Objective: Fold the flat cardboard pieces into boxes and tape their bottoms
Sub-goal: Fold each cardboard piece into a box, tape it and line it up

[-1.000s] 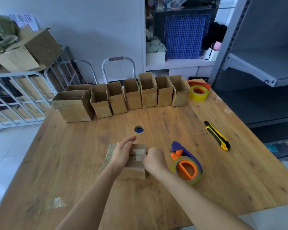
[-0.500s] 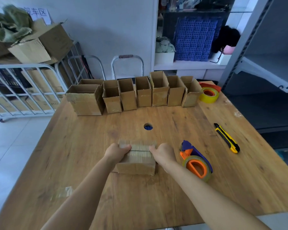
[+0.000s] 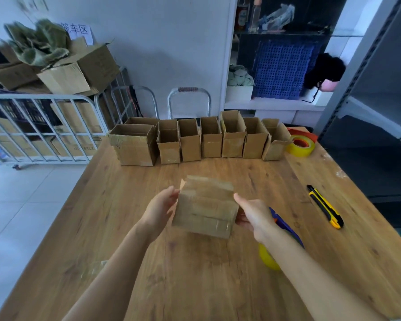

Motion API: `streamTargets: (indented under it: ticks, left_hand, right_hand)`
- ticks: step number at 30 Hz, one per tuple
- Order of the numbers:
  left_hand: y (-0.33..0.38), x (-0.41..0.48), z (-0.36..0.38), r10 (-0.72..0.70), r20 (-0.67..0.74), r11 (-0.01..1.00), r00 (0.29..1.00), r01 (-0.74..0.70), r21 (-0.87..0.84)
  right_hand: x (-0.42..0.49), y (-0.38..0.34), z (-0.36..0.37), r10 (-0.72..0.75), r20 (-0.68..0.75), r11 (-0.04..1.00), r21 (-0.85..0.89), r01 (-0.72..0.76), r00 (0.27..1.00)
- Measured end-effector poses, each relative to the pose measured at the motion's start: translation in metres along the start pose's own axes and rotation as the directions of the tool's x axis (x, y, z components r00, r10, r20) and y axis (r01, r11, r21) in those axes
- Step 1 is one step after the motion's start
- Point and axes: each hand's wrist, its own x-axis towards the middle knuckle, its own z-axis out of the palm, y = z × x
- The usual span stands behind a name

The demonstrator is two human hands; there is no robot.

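Presently, I hold the box lifted off the table, clamped between both hands; my left hand grips its left side, thumb on the near face, fingers out of sight behind; my right hand grips the right side in like manner. The box's long axis runs left to right, squarely between the hands, neither hand nearer; a face banded with tape tilts toward me. The row of finished boxes stands straight ahead at the table's far edge, openings up; I judge the coming move is to turn this one upright and carry it forward to join them. Material: brown corrugated card, matte, scuffed, upper edge slightly ragged; tape strips glossy, faintly wrinkled. The tape dispenser lies partly hidden under my right forearm; the utility knife lies well to the right.
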Motion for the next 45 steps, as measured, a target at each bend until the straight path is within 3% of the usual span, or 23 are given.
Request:
streamTargets:
  ticks: [3, 6, 12, 16, 18, 22, 24, 27, 31, 36, 45]
  left_hand:
    - [-0.001, -0.003, 0.002, -0.035, -0.070, 0.999, 0.997, 0.037, 0.025]
    - [-0.011, -0.009, 0.009, -0.044, -0.076, 0.996, 0.996, 0.049, 0.077]
    - [-0.035, -0.020, 0.026, -0.045, -0.265, 0.999, 0.963, 0.039, -0.027]
    - [-0.045, -0.024, 0.028, -0.097, -0.297, 0.995, 0.950, 0.090, -0.038]
    - [-0.044, -0.023, 0.030, -0.064, -0.312, 0.995, 0.948, 0.085, 0.052]
    - [-0.032, -0.019, 0.034, 0.104, -0.404, 0.925, 0.909, 0.060, 0.374]
    - [-0.024, -0.017, 0.039, 0.170, -0.421, 0.882, 0.891, 0.053, 0.468]
    - [-0.020, -0.015, 0.044, 0.186, -0.407, 0.846, 0.894, 0.064, 0.529]
    - [-0.023, -0.016, 0.040, 0.202, -0.409, 0.822, 0.890, 0.073, 0.565]
    - [-0.027, -0.014, 0.033, 0.223, -0.422, 0.838, 0.879, 0.048, 0.543]
    - [0.008, 0.023, 0.025, 0.302, -0.418, 0.837, 0.857, -0.029, 0.546]
  right_hand:
    - [-0.007, 0.003, -0.004, -0.114, 0.047, 0.980, -0.157, 0.120, 0.992]
    - [-0.011, 0.019, -0.001, -0.189, 0.047, 0.960, -0.200, 0.194, 0.981]
    - [-0.006, 0.047, -0.001, -0.058, 0.039, 0.996, -0.063, 0.061, 0.998]
    - [-0.007, 0.052, -0.009, -0.103, 0.107, 0.986, -0.118, 0.116, 0.989]
    - [-0.007, 0.047, -0.013, -0.247, 0.114, 0.929, -0.255, 0.269, 0.962]
    - [-0.011, 0.020, -0.017, -0.556, 0.114, 0.703, -0.463, 0.539, 0.823]
    - [-0.012, 0.008, -0.014, -0.536, 0.149, 0.644, -0.564, 0.517, 0.831]
    - [-0.009, -0.004, -0.006, -0.340, 0.180, 0.588, -0.725, 0.358, 0.923]
    - [-0.006, -0.013, -0.008, -0.211, 0.198, 0.660, -0.693, 0.289, 0.957]
    - [-0.001, -0.013, -0.027, -0.144, 0.208, 0.914, -0.347, 0.211, 0.967]
    - [0.054, -0.050, -0.001, -0.203, 0.131, 0.950, -0.215, 0.227, 0.970]
